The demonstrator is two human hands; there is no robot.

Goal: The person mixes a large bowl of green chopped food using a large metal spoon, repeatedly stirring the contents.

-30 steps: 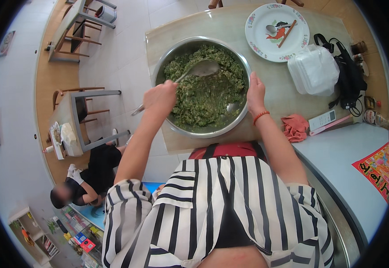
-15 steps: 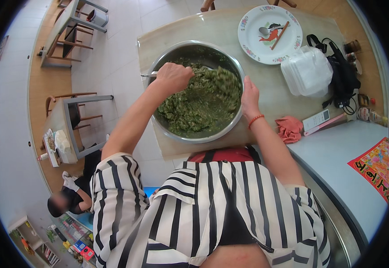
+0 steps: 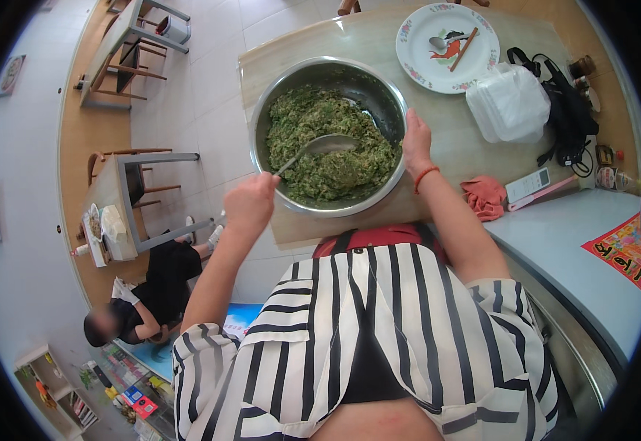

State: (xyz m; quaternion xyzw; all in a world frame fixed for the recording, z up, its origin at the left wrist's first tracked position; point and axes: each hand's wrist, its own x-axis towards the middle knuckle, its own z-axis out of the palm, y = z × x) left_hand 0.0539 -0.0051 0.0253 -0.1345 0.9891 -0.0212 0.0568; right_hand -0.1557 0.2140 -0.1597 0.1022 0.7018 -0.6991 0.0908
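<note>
A large steel mixing bowl [image 3: 269, 192] stands on the table in front of me, filled with a chopped green filling [image 3: 320, 176]. My left hand [image 3: 250, 204] is closed around the handle of a metal spoon [image 3: 333, 143] just outside the bowl's near left rim. The spoon's bowl lies over the middle of the filling. My right hand [image 3: 417, 143], with a red bracelet at the wrist, grips the right rim of the bowl, thumb along the edge. Its other fingers are partly hidden along the bowl's outer wall.
Beyond the bowl at right sits a floral plate [image 3: 416, 55] with a small spoon and a brown stick. Nearby are white plastic containers [image 3: 508, 106], a black bag [image 3: 561, 117], a red cloth [image 3: 484, 197] and a white remote-like device [image 3: 528, 188]. A person [image 3: 151, 301] sits at far left.
My left hand has drawn back toward me from above the filling to outside the near left rim, bringing the spoon into view. My right hand keeps its hold on the bowl.
</note>
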